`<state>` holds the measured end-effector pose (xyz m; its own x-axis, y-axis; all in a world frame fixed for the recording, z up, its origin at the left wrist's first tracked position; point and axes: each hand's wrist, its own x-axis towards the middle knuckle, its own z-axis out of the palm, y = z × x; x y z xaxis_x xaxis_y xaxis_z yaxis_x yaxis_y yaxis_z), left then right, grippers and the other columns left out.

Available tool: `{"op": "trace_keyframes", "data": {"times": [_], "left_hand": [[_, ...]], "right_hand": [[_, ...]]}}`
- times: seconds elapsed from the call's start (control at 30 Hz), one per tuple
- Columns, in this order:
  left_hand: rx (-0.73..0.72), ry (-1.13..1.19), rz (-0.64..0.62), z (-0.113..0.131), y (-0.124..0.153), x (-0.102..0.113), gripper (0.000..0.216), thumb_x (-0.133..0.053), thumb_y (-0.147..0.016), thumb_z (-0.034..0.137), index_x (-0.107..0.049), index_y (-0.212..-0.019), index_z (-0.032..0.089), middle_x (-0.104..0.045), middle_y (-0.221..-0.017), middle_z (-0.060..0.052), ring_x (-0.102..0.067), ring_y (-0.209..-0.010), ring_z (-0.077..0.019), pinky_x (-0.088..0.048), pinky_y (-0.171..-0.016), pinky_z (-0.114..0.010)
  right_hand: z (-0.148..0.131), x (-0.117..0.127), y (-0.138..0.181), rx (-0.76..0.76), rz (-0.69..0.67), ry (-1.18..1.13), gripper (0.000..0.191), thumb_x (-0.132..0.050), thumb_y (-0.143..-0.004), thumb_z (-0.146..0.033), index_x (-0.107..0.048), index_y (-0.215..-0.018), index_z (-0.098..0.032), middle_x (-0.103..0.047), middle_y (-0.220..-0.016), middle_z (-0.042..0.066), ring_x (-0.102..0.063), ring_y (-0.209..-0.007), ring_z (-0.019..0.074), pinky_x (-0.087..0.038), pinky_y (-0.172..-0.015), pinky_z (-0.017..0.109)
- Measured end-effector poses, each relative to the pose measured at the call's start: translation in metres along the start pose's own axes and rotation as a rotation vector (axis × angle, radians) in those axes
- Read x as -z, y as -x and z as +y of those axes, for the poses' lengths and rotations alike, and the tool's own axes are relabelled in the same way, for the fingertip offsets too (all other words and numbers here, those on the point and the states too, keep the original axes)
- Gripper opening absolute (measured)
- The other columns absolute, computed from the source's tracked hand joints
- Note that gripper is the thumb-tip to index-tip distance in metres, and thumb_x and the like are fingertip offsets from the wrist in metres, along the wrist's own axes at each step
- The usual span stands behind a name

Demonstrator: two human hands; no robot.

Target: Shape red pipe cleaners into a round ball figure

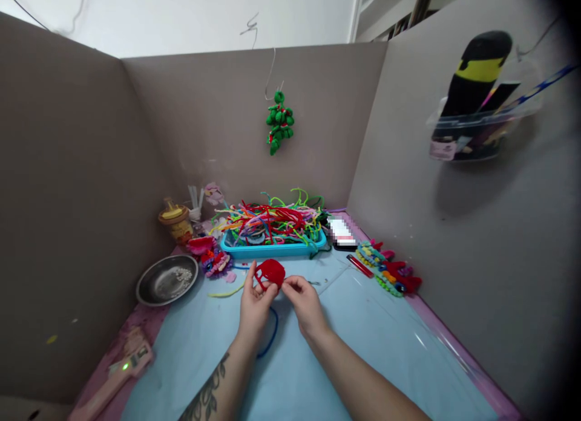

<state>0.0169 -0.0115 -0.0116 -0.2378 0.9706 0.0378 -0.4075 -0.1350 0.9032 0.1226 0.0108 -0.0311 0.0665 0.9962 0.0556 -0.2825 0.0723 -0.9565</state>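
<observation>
Forearms [358, 372], both hands [255, 309] holding red piece [273, 271], pink label [443, 150] unreadable

Bright, diffuse light on my bench [200, 360]; white wall [181, 19] palest at 12 o'clock; glare streaks, 4 o'clock; soft shadow below cup [472, 137], 3 o'clock; black vignetting, 2 o'clock.

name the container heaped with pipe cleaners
The blue rectangular tray, beyond the left hand and right hand; the metal bowl is round, the clear tub wall-mounted.
</observation>
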Motion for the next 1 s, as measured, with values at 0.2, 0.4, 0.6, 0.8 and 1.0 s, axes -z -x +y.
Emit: {"op": "trace_keyframes", "data": {"times": [0.2, 0.4, 0.6, 0.8, 1.0], "left_hand": [[0.020, 0.033, 0.006, 0.003, 0.000, -0.002, 0.087, -0.074, -0.068, 0.025, -0.026, -0.141, 0.025, -0.068, -0.092, -0.005, -0.065, -0.081, -0.0157, -0.048, -0.078, -0.029], [-0.015, -0.020, 0.025, 0.006, 0.001, -0.003, 0.076, -0.071, -0.071, 0.027, -0.033, -0.136, 0.024, -0.067, -0.105, -0.008, -0.064, -0.093, -0.0179, -0.046, -0.086, -0.031], [-0.041, -0.062, 0.062, 0.008, -0.002, -0.001, 0.064, -0.070, -0.070, 0.025, -0.039, -0.125, 0.022, -0.068, -0.098, -0.007, -0.065, -0.086, -0.0169, -0.049, -0.079, -0.030], [-0.039, -0.129, 0.066, 0.011, -0.001, -0.002, 0.057, -0.069, -0.070, 0.025, -0.038, -0.119, 0.022, -0.065, -0.079, 0.000, -0.064, -0.072, -0.0138, -0.049, -0.072, -0.027], [-0.041, -0.141, 0.040, 0.011, 0.001, -0.002, 0.063, -0.070, -0.070, 0.024, -0.037, -0.124, 0.022, -0.063, -0.075, 0.002, -0.062, -0.069, -0.0128, -0.049, -0.070, -0.026]], "right_hand": [[0.003, 0.002, -0.004, 0.038, 0.009, 0.095, 0.017, -0.065, -0.069, -0.033, -0.061, -0.073, -0.017, -0.060, -0.071, 0.001, -0.052, -0.068, 0.0155, -0.042, -0.066, 0.027], [0.000, 0.005, -0.004, 0.151, -0.020, 0.269, 0.012, -0.061, -0.075, -0.030, -0.062, -0.073, -0.017, -0.060, -0.075, 0.003, -0.054, -0.071, 0.0167, -0.044, -0.066, 0.027], [-0.016, 0.004, 0.004, 0.350, -0.022, 0.461, 0.007, -0.061, -0.076, -0.022, -0.067, -0.080, -0.021, -0.059, -0.086, 0.004, -0.055, -0.086, 0.0197, -0.044, -0.078, 0.031], [-0.017, 0.004, 0.007, 0.432, -0.097, 0.608, 0.007, -0.057, -0.079, -0.020, -0.064, -0.081, -0.021, -0.058, -0.080, 0.003, -0.054, -0.075, 0.0178, -0.043, -0.069, 0.029], [-0.018, 0.003, 0.009, 0.448, -0.162, 0.615, 0.011, -0.050, -0.081, -0.016, -0.058, -0.075, -0.020, -0.059, -0.073, 0.001, -0.053, -0.070, 0.0163, -0.041, -0.064, 0.027]]}}
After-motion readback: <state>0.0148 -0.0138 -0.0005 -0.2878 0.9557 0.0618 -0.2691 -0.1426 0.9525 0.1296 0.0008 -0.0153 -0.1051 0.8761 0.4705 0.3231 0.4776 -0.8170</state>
